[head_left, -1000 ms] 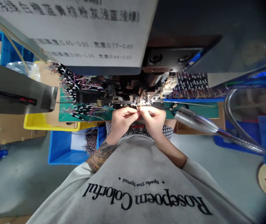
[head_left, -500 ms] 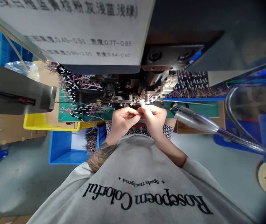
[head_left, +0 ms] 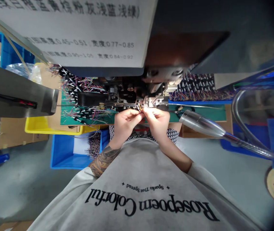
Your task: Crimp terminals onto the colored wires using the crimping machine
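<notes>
Both of my hands are held together at the front of a crimping machine. My left hand is closed in a pinch on thin wires, whose tips point up at the machine's tooling. My right hand is closed beside it, fingertips touching the same wires just below the metal die. The machine's upper block sits low over the tooling. A strip of terminals feeds in from the left.
Bundles of coloured wires with black-and-white sleeves lie on a green mat at left, and more at right. A yellow bin and a blue bin stand lower left. A metal lamp on a flexible arm juts in from the right. A printed sign hangs above.
The machine's upper block has come down over the tooling. My hands stay pinched together at the die, the right one shifted slightly left.
</notes>
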Available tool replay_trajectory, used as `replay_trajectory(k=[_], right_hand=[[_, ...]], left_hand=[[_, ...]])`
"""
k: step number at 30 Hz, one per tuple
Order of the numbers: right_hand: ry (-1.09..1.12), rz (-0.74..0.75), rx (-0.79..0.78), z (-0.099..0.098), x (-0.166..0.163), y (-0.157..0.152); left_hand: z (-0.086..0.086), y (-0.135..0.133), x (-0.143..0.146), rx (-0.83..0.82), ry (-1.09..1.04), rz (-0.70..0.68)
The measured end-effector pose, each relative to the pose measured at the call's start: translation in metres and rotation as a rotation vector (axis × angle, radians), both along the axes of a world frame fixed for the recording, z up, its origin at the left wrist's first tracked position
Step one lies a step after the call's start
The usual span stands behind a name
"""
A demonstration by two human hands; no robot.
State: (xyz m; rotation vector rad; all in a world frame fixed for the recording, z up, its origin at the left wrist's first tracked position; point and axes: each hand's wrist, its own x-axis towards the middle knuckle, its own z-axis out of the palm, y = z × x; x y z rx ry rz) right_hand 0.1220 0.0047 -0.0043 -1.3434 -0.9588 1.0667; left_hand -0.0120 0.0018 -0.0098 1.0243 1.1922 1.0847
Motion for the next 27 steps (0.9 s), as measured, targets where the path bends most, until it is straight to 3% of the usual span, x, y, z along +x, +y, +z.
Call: replay_trajectory(k=[8, 19, 27], right_hand=[[-0.032, -0.021, -0.014, 0.0069, 0.0013, -0.0002], [0.026, -0.059, -0.032, 0.0038, -0.0028, 0.0036], [-0.066, -0.015, 0.005, 0.0024, -0.0009, -0.0024]], left_hand=[[0.0077, -0.0006, 0.0001, 0.009, 0.014, -0.022], [0.0020, 0.0005, 0.0004, 0.011, -0.034, 0.042], [0.0044, -0.0002, -0.0002, -0.012, -0.017, -0.026]])
